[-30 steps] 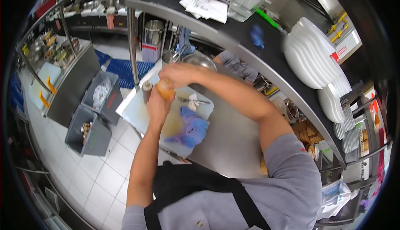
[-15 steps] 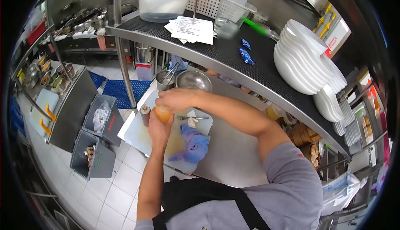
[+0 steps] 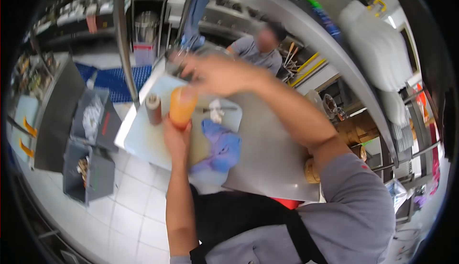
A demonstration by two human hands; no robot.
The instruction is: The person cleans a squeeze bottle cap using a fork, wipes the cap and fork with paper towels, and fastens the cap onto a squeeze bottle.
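My left hand (image 3: 177, 137) is wrapped round the lower part of an orange-filled clear bottle (image 3: 183, 107), held upright over the white cutting board. My right hand (image 3: 215, 75) is stretched above and beyond it, apart from the bottle and close to metal containers (image 3: 176, 58); its fingers are smeared by motion. Beside the bottle stands a brown squeeze bottle (image 3: 154, 109). A crumpled blue-purple cloth (image 3: 220, 147) lies on the cutting board (image 3: 208, 179), near a crumpled white paper (image 3: 216, 112) and a metal utensil (image 3: 229, 108).
A metal shelf edge (image 3: 330, 56) with stacked white plates (image 3: 377, 49) crosses the upper right. Two grey bins (image 3: 91, 170) stand on the floor at left. Across the counter is another person (image 3: 260, 49). Bamboo steamers (image 3: 356, 129) are at the right.
My right hand has come off the top of the orange bottle and moved away toward the metal containers. My left hand still grips the bottle. The view has shifted, bringing another person into sight.
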